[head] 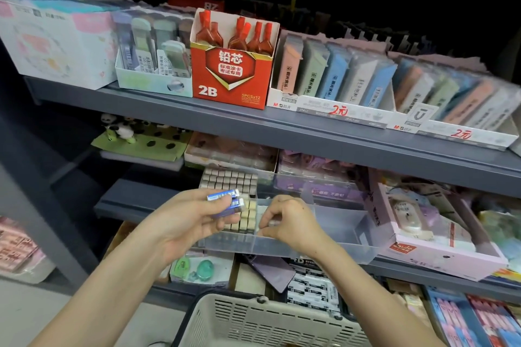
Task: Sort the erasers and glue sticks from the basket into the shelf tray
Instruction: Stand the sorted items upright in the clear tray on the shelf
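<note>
My left hand (186, 220) grips two blue-and-white sleeved erasers (225, 201) stacked together, held just left of the clear shelf tray (346, 248). My right hand (287, 222) reaches into the tray's middle compartment and pinches a small pale eraser (272, 223) that its fingers mostly hide. Rows of small beige erasers (245, 218) fill the tray's left compartment. The tray's right compartment shows nothing in it. The beige plastic basket (253, 324) sits below my arms at the bottom centre; its contents are out of sight.
A grey shelf edge (310, 127) runs overhead with a red 2B lead box (231, 73) and eraser display boxes (338, 84). A pink box (423, 234) crowds the tray's right side. Packets and correction tapes (197, 267) lie on the shelf below.
</note>
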{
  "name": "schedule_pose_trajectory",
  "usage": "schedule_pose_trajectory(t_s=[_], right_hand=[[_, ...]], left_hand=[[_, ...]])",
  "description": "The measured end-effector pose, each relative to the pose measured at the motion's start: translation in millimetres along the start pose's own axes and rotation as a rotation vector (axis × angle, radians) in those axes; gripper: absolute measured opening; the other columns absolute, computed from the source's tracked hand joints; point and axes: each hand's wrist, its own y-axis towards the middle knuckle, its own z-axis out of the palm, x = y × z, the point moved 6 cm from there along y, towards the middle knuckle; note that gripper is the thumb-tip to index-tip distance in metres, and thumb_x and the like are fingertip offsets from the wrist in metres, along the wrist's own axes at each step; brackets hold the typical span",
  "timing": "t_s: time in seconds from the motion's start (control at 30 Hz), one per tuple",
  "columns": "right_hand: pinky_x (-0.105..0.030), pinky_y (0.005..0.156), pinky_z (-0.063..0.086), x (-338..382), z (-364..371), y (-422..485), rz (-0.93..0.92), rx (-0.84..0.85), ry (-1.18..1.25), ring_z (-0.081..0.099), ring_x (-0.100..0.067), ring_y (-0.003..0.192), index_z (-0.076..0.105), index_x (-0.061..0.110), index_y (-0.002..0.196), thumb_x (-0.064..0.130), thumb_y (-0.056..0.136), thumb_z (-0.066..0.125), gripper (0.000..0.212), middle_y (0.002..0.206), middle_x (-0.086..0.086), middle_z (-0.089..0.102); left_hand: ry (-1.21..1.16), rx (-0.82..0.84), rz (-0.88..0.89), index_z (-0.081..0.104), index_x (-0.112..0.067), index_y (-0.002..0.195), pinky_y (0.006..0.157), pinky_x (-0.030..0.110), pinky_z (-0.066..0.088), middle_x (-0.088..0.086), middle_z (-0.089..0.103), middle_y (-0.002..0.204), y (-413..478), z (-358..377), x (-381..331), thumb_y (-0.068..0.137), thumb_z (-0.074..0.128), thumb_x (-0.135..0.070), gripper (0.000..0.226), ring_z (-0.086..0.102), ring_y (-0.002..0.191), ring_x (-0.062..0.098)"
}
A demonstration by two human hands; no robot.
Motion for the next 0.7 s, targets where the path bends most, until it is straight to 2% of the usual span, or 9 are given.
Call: schedule_pose_trajectory(t_s=[0.13, 0.27, 0.37, 0.43, 0.53, 0.63, 0.7], right_hand=[[-0.025, 0.077, 0.042, -5.5, -4.6, -0.9, 0.002, 0.008, 0.020, 0.051, -0.009, 0.081, 0.075, 0.026, 0.078, 0.031, 0.073, 0.079, 0.008, 0.075, 0.016, 0.052], [-0.029, 0.086, 0.042, -10.6, -2.4, -2.8, 0.017, 0.052, 0.110, 0.051, -0.012, 0.087, 0.076, 0.025, 0.085, 0.025, 0.078, 0.076, 0.006, 0.081, 0.014, 0.051], [-0.028, 0.083, 0.046, -13.1, -5.2, -6.9, 0.021, 0.031, 0.196, 0.056, -0.014, 0.086, 0.076, 0.023, 0.087, 0.020, 0.081, 0.072, 0.008, 0.087, 0.008, 0.058], [-0.022, 0.077, 0.046, -12.6, -11.0, -11.2, 0.036, 0.001, 0.297, 0.057, -0.008, 0.080, 0.075, 0.019, 0.088, 0.016, 0.083, 0.070, 0.008, 0.089, 0.005, 0.062], [-0.008, 0.066, 0.039, -4.3, -23.3, -21.1, 0.053, -0.053, 0.455, 0.051, 0.006, 0.065, 0.073, 0.016, 0.091, 0.013, 0.087, 0.066, 0.009, 0.080, 0.014, 0.062], [-0.011, 0.069, 0.043, 7.1, -32.6, -31.8, 0.059, -0.105, 0.652, 0.056, 0.005, 0.070, 0.071, 0.022, 0.087, 0.017, 0.088, 0.066, 0.008, 0.075, 0.014, 0.067], [-0.013, 0.068, 0.044, 17.1, -33.2, -37.8, 0.055, -0.124, 0.702, 0.058, 0.002, 0.069, 0.071, 0.022, 0.083, 0.019, 0.083, 0.070, 0.003, 0.071, 0.013, 0.067]], left_hand=[[0.026, -0.044, -0.015, 0.066, 0.000, 0.105, 0.049, 0.016, 0.048, 0.012, 0.072, 0.091, 1.7, -0.4, 3.3, 0.085, 0.063, -0.008, 0.022, 0.066, 0.068, 0.013], [-0.021, -0.054, -0.005, 0.066, 0.003, 0.099, 0.053, 0.016, 0.053, 0.017, 0.070, 0.092, 2.6, 3.6, 3.5, 0.084, 0.061, 0.003, 0.016, 0.067, 0.074, 0.019], [-0.035, -0.067, 0.015, 0.068, 0.001, 0.090, 0.057, 0.017, 0.055, 0.017, 0.071, 0.088, 2.3, 9.4, 4.4, 0.084, 0.061, 0.002, 0.009, 0.070, 0.071, 0.019], [-0.030, -0.065, 0.023, 0.067, 0.003, 0.092, 0.058, 0.017, 0.055, 0.017, 0.071, 0.090, 2.4, 13.6, 6.0, 0.085, 0.062, -0.001, 0.010, 0.071, 0.072, 0.020], [-0.041, -0.061, 0.037, 0.067, 0.005, 0.093, 0.060, 0.018, 0.056, 0.018, 0.070, 0.088, 2.8, 18.7, 7.9, 0.086, 0.061, -0.002, 0.012, 0.070, 0.075, 0.023], [-0.039, -0.054, 0.071, 0.067, 0.005, 0.097, 0.066, 0.021, 0.058, 0.017, 0.072, 0.093, 3.3, 22.1, 8.3, 0.084, 0.063, -0.002, 0.015, 0.072, 0.079, 0.024], [-0.014, -0.050, 0.108, 0.065, 0.004, 0.102, 0.073, 0.024, 0.058, 0.017, 0.072, 0.097, 3.7, 24.9, 8.2, 0.082, 0.065, -0.001, 0.020, 0.072, 0.085, 0.025]])
